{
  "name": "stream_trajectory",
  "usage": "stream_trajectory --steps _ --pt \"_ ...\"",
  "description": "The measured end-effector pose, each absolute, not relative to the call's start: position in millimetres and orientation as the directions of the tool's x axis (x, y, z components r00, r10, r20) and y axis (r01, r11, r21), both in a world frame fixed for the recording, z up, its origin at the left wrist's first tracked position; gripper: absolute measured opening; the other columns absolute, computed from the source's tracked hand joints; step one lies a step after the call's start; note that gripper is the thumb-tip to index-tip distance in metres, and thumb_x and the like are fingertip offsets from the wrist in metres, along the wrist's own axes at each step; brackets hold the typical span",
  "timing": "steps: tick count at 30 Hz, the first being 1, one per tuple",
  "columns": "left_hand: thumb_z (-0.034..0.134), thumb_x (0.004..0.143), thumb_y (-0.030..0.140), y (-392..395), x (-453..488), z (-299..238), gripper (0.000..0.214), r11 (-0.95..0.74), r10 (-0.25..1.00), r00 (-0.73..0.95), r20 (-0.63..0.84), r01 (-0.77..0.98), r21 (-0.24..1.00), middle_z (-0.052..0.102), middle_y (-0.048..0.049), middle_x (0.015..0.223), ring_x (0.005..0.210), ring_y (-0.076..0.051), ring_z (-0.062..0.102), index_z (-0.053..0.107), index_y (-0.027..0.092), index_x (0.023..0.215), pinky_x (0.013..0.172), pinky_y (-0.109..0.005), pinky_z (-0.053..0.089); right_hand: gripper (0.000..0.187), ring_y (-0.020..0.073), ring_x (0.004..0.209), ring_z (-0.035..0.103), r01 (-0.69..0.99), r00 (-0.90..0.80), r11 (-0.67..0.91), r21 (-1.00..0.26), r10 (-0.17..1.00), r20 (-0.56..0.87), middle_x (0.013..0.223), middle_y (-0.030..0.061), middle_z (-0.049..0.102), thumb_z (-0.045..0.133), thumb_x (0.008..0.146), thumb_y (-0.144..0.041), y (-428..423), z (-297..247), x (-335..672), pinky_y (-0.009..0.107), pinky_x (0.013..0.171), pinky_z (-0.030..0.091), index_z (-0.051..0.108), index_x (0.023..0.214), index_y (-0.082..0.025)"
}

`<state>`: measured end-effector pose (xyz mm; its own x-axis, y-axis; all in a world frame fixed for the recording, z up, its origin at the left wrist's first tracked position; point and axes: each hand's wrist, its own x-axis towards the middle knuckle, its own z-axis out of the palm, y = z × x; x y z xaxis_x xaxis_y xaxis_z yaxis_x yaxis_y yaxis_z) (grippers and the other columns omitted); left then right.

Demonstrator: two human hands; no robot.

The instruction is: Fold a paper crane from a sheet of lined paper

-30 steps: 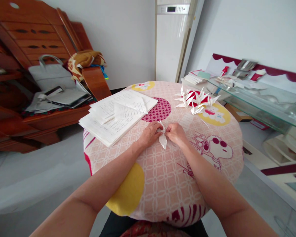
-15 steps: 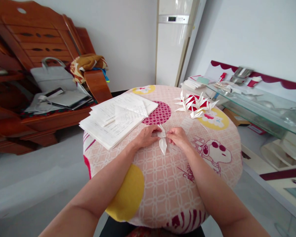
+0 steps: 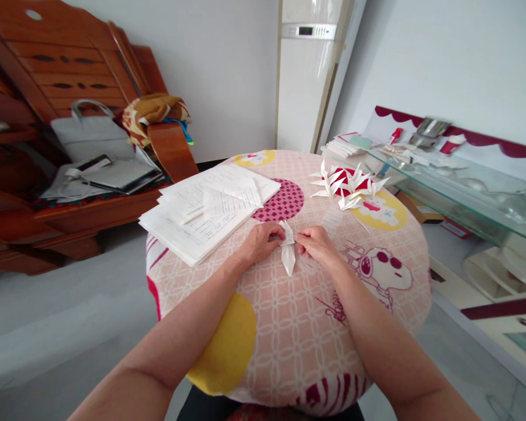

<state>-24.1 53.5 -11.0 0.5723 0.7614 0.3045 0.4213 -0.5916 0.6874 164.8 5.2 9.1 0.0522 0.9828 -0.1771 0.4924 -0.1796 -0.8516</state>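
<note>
A white folded paper piece (image 3: pixel 288 255), part of an origami shape with a pointed end towards me, lies between my hands over the cloth-covered round table (image 3: pixel 280 327). My left hand (image 3: pixel 263 241) pinches its left edge between thumb and fingers. On the other side, my right hand (image 3: pixel 314 242) has its fingertips pressed together at the paper's right edge. Several folded paper cranes (image 3: pixel 348 184) stand grouped beyond my right hand. To the left of my hands lies a stack of written paper sheets (image 3: pixel 201 219), with a loose folded sheet on top.
A wooden bench (image 3: pixel 79 76) at the left holds a grey bag (image 3: pixel 90 137), papers and a bundled cloth (image 3: pixel 153 114). At the right is a glass shelf (image 3: pixel 460 187) with cups and other items. A tall white air conditioner (image 3: pixel 302 88) stands behind the table.
The paper's pointed lower end has shifted slightly to the left. My hands stay at nearly the same place, with the right fingertips a little different at the paper's edge.
</note>
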Motion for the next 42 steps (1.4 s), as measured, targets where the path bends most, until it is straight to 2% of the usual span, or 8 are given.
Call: stream_trajectory --steps 4,10,15,19,22,27,35,42 --pt "0.059 0.075 0.004 52 -22 -13 0.017 -0.613 0.758 0.565 0.327 0.445 0.653 0.071 -0.0048 0.091 0.084 -0.016 0.064 0.07 0.016 0.081 0.079 -0.027 0.05 0.014 0.0082 0.04 0.048 0.498 0.058 -0.193 -0.845 0.98 -0.19 0.051 -0.003 0.06 0.061 0.082 -0.022 6 7 163 0.019 0.041 0.033 0.067 0.071 -0.016" --pt "0.06 0.075 0.004 49 -21 -11 0.018 -0.592 0.784 0.535 0.314 0.494 0.636 0.071 -0.0041 0.084 0.075 -0.014 0.063 0.072 0.015 0.083 0.073 -0.026 0.049 0.014 0.0096 0.046 0.053 0.622 0.104 -0.134 -0.772 0.991 -0.088 0.052 -0.0017 0.06 0.065 0.08 -0.025 7 3 160 0.02 0.046 0.036 0.068 0.07 -0.016" --pt "0.061 0.078 0.009 45 -20 -8 0.013 -0.533 0.824 0.485 0.294 0.483 0.695 0.072 -0.003 0.082 0.072 -0.014 0.065 0.071 0.015 0.084 0.07 -0.024 0.051 0.01 0.0084 0.04 0.049 0.397 0.018 -0.191 -0.898 0.98 -0.2 0.05 -0.0032 0.058 0.063 0.08 -0.022 5 6 160 0.019 0.04 0.034 0.069 0.078 -0.014" --pt "0.071 0.08 0.031 44 -20 -7 0.018 -0.458 0.858 0.43 0.28 0.394 0.797 0.071 -0.004 0.078 0.07 -0.015 0.066 0.067 0.015 0.086 0.064 -0.025 0.052 0.015 0.0074 0.036 0.045 0.224 0.014 -0.192 -0.956 0.981 -0.194 0.049 -0.0035 0.057 0.059 0.082 -0.027 4 9 159 0.019 0.034 0.027 0.067 0.082 -0.014" --pt "0.077 0.074 0.041 45 -20 -8 0.032 -0.405 0.889 0.366 0.277 0.34 0.849 0.07 -0.0046 0.077 0.069 -0.016 0.066 0.064 0.015 0.088 0.061 -0.025 0.051 0.023 0.0083 0.038 0.047 0.149 -0.051 -0.125 -0.981 0.99 -0.134 0.05 -0.0045 0.057 0.057 0.083 -0.03 4 6 157 0.018 0.035 0.03 0.069 0.096 -0.014" --pt "0.073 0.077 0.041 47 -19 -10 0.032 -0.225 0.92 0.352 0.173 0.113 0.968 0.069 -0.0034 0.075 0.065 -0.014 0.064 0.061 0.014 0.091 0.055 -0.021 0.044 0.036 0.0095 0.042 0.048 0.183 -0.208 0.026 -0.983 0.978 -0.013 0.051 -0.0049 0.056 0.052 0.086 -0.03 4 -3 154 0.02 0.041 0.036 0.07 0.114 -0.015" --pt "0.07 0.072 0.025 44 -15 -9 0.035 0.02 0.957 0.289 0.006 -0.087 0.996 0.069 -0.0016 0.071 0.058 -0.012 0.061 0.061 0.012 0.103 0.054 -0.021 0.045 0.037 0.0141 0.058 0.057 0.438 -0.044 0.294 -0.849 0.951 0.307 0.068 0.0023 0.066 0.061 0.086 -0.034 6 -5 157 0.026 0.058 0.045 0.073 0.115 -0.014" --pt "0.067 0.076 0.024 36 -11 -4 0.038 0.049 0.946 0.323 -0.013 -0.101 0.994 0.071 -0.0024 0.074 0.065 -0.016 0.068 0.058 0.013 0.111 0.062 -0.027 0.054 0.041 0.0151 0.056 0.058 0.174 0.045 0.108 -0.979 0.992 0.118 0.066 0.0014 0.066 0.067 0.077 -0.032 9 -8 153 0.026 0.052 0.047 0.073 0.113 -0.015"
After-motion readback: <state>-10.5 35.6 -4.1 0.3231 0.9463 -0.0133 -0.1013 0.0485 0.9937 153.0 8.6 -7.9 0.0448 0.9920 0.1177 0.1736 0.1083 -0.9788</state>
